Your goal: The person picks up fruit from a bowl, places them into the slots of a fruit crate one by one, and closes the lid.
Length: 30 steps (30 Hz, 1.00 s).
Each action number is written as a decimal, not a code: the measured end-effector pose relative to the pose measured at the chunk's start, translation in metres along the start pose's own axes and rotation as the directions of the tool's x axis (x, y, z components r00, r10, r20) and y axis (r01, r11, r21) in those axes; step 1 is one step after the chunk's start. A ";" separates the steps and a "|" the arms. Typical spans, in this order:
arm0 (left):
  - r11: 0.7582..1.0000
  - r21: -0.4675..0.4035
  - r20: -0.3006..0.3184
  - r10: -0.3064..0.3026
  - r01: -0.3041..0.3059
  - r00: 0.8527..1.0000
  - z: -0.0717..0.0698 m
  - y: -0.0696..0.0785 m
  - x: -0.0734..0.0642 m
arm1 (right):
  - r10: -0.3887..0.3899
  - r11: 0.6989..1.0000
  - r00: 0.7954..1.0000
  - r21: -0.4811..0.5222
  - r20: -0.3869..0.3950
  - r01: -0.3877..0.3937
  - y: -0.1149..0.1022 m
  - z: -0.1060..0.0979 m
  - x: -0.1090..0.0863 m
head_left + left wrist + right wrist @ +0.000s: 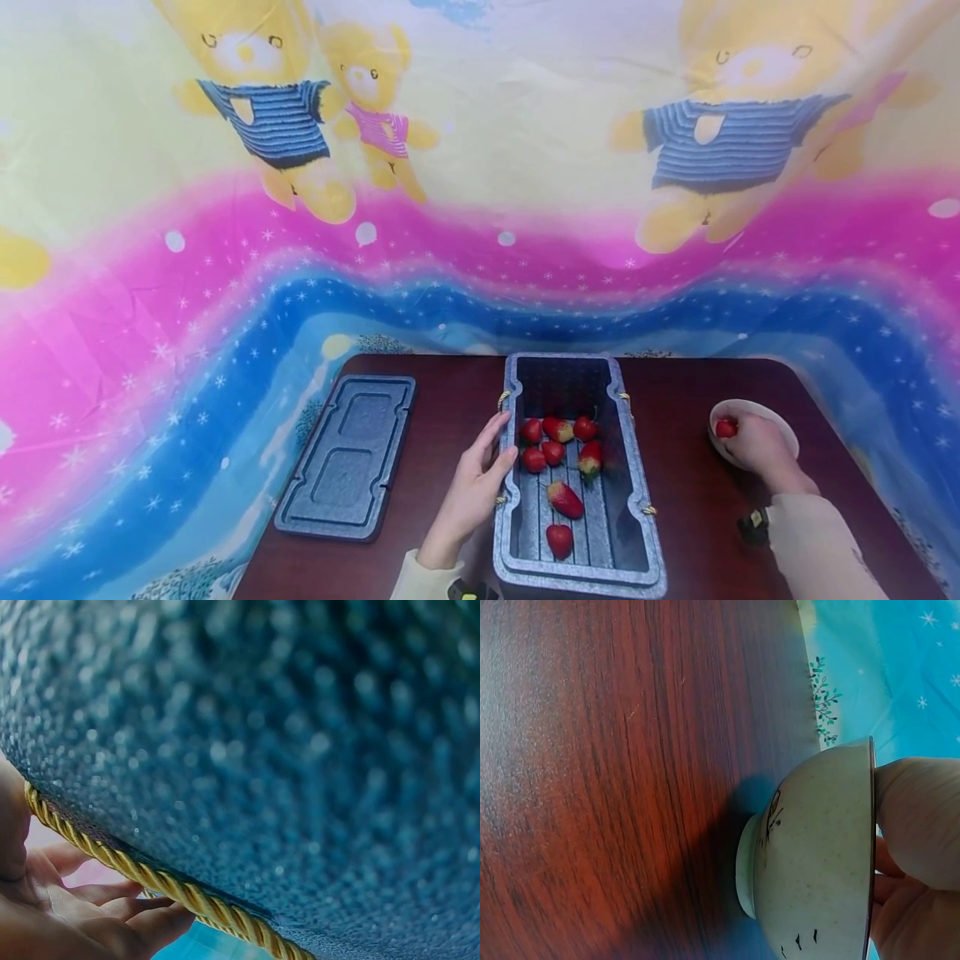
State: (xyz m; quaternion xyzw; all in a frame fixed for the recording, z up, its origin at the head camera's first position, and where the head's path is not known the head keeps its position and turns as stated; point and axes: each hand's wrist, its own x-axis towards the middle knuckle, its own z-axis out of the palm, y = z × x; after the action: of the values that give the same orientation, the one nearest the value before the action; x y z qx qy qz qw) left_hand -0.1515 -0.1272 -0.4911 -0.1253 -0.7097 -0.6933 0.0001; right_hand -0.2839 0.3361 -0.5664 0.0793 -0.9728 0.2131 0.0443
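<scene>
Box [577,575] w/ 8 strawbs [552,452]

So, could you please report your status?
Left hand touching speckled grey rectangular box. Right hand inside round white ceramic bowl, at red strawberry, grip unclear. Nothing visibly in the way.

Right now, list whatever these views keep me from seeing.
Head view: the right hand covers much of the inside of the bowl, so any further contents are hidden.
Left wrist view: the blurred wall of the box hides the strawberries inside.
Right wrist view: the bowl, cut off by the lower edge, hides that hand's fingertips.
</scene>
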 end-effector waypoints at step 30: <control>0.999 0.022 0.001 -0.033 0.033 0.999 -0.001 0.001 0.000 | 0.014 1.000 1.000 0.016 0.008 -0.014 0.003 -0.001 0.000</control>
State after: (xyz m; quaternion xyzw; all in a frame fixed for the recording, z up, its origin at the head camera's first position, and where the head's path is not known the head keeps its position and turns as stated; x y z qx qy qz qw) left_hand -0.1515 -0.1286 -0.4904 -0.1140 -0.7191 -0.6854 -0.0104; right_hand -0.2849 0.3393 -0.5667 0.0736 -0.9718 0.2208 0.0385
